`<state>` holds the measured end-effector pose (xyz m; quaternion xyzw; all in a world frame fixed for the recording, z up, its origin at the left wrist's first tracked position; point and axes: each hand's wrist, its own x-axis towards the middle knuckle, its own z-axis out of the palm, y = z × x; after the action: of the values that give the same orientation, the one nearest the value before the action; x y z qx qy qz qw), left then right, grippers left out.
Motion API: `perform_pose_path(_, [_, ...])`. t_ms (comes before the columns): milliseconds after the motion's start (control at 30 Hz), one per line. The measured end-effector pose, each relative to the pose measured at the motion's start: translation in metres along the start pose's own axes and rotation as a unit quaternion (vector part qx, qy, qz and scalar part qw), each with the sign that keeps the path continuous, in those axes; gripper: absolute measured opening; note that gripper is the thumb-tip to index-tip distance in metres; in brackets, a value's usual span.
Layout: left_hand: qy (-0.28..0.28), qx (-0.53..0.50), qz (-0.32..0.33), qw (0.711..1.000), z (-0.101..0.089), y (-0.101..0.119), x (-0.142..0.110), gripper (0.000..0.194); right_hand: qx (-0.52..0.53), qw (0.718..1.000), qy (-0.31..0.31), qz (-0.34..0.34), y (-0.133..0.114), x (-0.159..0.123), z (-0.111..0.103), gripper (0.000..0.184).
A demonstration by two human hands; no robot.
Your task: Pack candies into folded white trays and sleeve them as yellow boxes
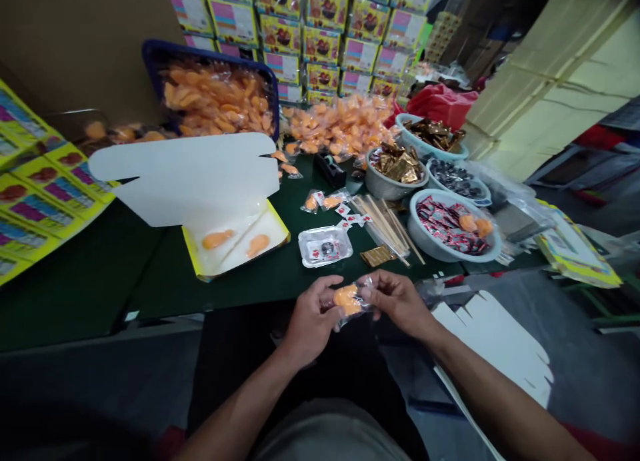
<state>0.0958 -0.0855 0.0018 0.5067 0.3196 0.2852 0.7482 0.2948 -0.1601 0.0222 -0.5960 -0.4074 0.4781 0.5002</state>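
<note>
Low in the middle of the frame, just off the near edge of the dark green bench [170, 274], the left hand [309, 321] pinches one side of an orange rounded piece in crinkly clear plastic [349, 300], thumb laid over it. The right hand [397, 301] pinches the wrapper's other end between thumb and fingers. The piece looks light; the film is likely thin and slippery, so the loose wrapper margin seems the surer hold, with only gentle pressure on the orange body. Just above sits a shallow silver foil tray [325, 246], probably easily dented, best held by its rim.
</note>
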Motion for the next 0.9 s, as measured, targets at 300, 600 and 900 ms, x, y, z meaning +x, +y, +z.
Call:
perform_pose_path(300, [0.248,0.241,0.180,0.921,-0.036,0.000,-0.013,0.024,-0.030,0.996,0.073,-0.035,-0.036,0.054,-0.005,0.049])
perform_pose_path(600, [0.141,0.573,0.393,0.705,-0.056,0.018,0.038,0.061,-0.172,0.983,0.060,-0.028,-0.026,0.151,0.025,0.035])
perform_pose_path(900, [0.004,0.592,0.320,0.740,-0.067,-0.007,0.077,0.052,-0.484,0.818,0.048,-0.309,-0.030,0.136,0.007,0.028])
